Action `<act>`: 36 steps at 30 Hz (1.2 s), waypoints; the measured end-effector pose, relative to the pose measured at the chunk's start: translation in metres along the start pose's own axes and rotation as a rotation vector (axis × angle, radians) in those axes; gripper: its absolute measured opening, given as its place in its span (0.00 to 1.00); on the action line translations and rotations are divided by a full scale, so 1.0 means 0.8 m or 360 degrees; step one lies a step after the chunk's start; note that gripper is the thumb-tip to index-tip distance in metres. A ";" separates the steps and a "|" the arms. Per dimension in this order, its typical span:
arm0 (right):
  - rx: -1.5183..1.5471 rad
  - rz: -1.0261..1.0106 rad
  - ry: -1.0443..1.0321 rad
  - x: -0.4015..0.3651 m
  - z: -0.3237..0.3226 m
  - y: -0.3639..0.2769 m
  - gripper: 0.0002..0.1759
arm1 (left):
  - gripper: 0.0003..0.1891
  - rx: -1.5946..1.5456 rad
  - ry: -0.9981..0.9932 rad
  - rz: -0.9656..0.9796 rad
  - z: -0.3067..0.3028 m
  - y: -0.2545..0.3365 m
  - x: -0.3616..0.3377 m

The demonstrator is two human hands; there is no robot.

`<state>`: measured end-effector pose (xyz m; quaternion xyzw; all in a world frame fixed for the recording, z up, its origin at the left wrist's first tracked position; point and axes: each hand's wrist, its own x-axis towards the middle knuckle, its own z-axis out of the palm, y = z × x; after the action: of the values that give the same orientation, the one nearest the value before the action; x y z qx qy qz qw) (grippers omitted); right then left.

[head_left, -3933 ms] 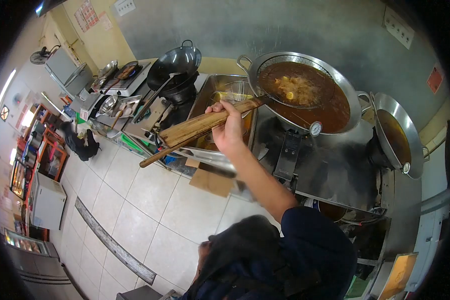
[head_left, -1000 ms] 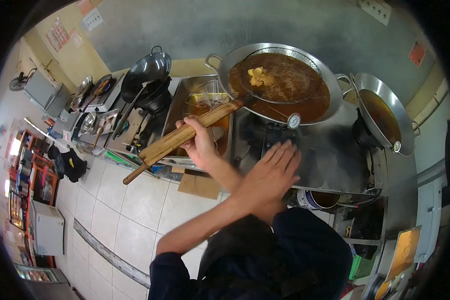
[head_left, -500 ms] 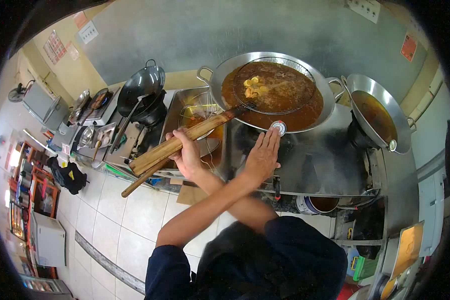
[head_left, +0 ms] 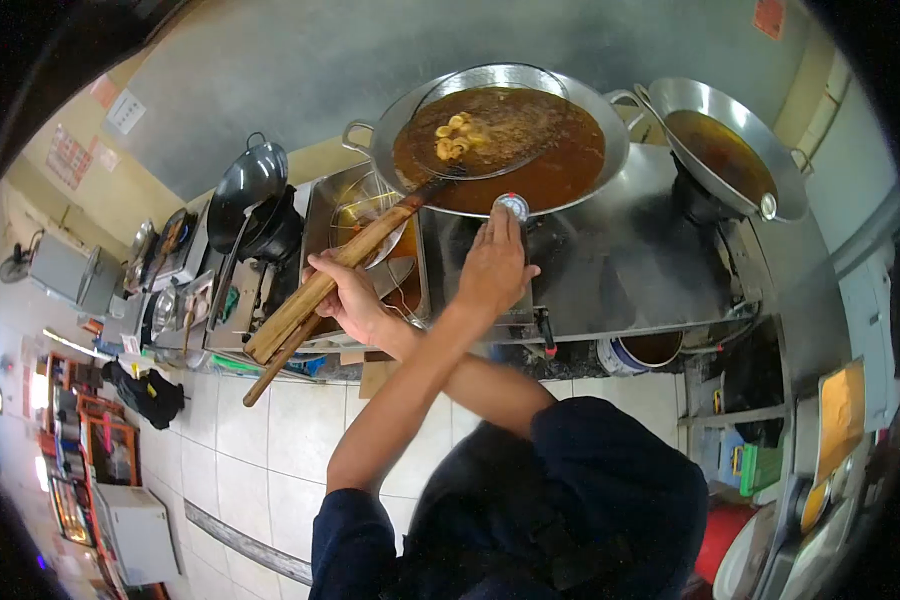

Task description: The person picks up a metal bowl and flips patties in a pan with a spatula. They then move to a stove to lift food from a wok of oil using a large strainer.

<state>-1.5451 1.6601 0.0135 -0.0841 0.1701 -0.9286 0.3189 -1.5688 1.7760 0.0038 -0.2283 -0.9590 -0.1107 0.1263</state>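
My arms cross over each other. My right hand (head_left: 355,300), on the left of the view, is closed around the thick wooden handle (head_left: 290,315) of a large wire skimmer (head_left: 417,108). A thinner round wooden handle (head_left: 270,382) runs beneath it; whether I grip that too is hidden. The skimmer rests in a big wok (head_left: 618,150) of brown oil, with several yellow-orange fried pieces (head_left: 453,140) toward its left side. My left hand (head_left: 495,265) has its fingers stretched out, fingertips at the round dial thermometer (head_left: 511,207) on the wok's near rim.
On the right stands a second oil wok (head_left: 690,90) with its own dial thermometer (head_left: 767,206). Left of the big wok is a metal tray (head_left: 317,205) with strainers and oil. Farther left sits a dark wok (head_left: 255,175). A bucket (head_left: 620,357) stands under the steel counter (head_left: 610,300).
The view has shifted, so woks and counter appear higher and farther left. My right hand keeps its grip on the skimmer handle, and my left fingers stay by the thermometer.
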 end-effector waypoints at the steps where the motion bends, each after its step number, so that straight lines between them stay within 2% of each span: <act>1: -0.0063 0.0008 0.0039 0.000 0.002 -0.002 0.10 | 0.43 -0.0072 -0.0001 -0.0071 -0.002 0.000 -0.001; 2: -0.0013 -0.0060 0.0045 0.002 0.001 -0.001 0.10 | 0.42 -0.0135 -0.0022 -0.0121 -0.004 0.002 -0.003; 8: -0.0029 -0.0033 0.0080 0.009 0.000 0.001 0.17 | 0.38 -0.0162 0.0037 0.0109 -0.023 0.020 -0.049; 10: 0.0020 -0.0049 0.0117 0.009 0.001 -0.006 0.18 | 0.36 -0.0404 0.0010 0.0049 -0.048 0.038 -0.071; 13: 0.0070 -0.0046 0.0182 -0.006 -0.001 -0.020 0.20 | 0.33 -0.0500 0.0050 0.0016 -0.068 0.047 -0.105; 15: 0.0117 -0.0062 0.0170 -0.014 -0.006 -0.022 0.22 | 0.29 -0.1016 0.0098 -0.0060 -0.075 0.041 -0.136; 19: 0.0060 -0.0095 0.0166 -0.030 -0.017 -0.027 0.22 | 0.24 -0.1090 0.0122 -0.0166 -0.090 0.036 -0.199; 21: 0.0037 -0.0075 0.0110 -0.038 -0.016 -0.033 0.22 | 0.22 -0.1455 0.0184 -0.0439 -0.088 0.036 -0.233; 23: -0.0026 -0.0006 0.0126 -0.041 -0.017 -0.032 0.22 | 0.19 -0.1583 0.0312 -0.0489 -0.075 0.043 -0.268; 26: -0.0124 -0.0067 0.0174 -0.070 -0.018 -0.027 0.23 | 0.14 -0.1719 0.0573 -0.0770 -0.035 0.058 -0.330; 28: -0.0154 -0.0052 0.0052 -0.106 -0.024 -0.017 0.24 | 0.13 -0.1601 0.0439 -0.1015 -0.011 0.083 -0.370; 30: -0.0263 0.0060 0.0139 -0.150 -0.034 0.007 0.27 | 0.13 -0.1456 0.0341 -0.0960 0.019 0.109 -0.414; 32: -0.0414 0.0208 0.0104 -0.193 -0.072 0.037 0.28 | 0.13 -0.1546 0.0334 -0.1064 0.060 0.138 -0.466; 34: -0.0594 0.0406 0.0195 -0.241 -0.114 0.054 0.27 | 0.13 -0.1553 0.0248 -0.1246 0.112 0.163 -0.522; 36: -0.0749 0.0465 0.0443 -0.282 -0.174 0.065 0.23 | 0.14 -0.1521 0.0087 -0.1529 0.144 0.202 -0.569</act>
<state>-1.3761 1.7982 -0.1459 -0.0023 0.4328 -0.8107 0.3943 -1.1222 1.7616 -0.2135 0.1952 -0.7962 -0.5720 -0.0276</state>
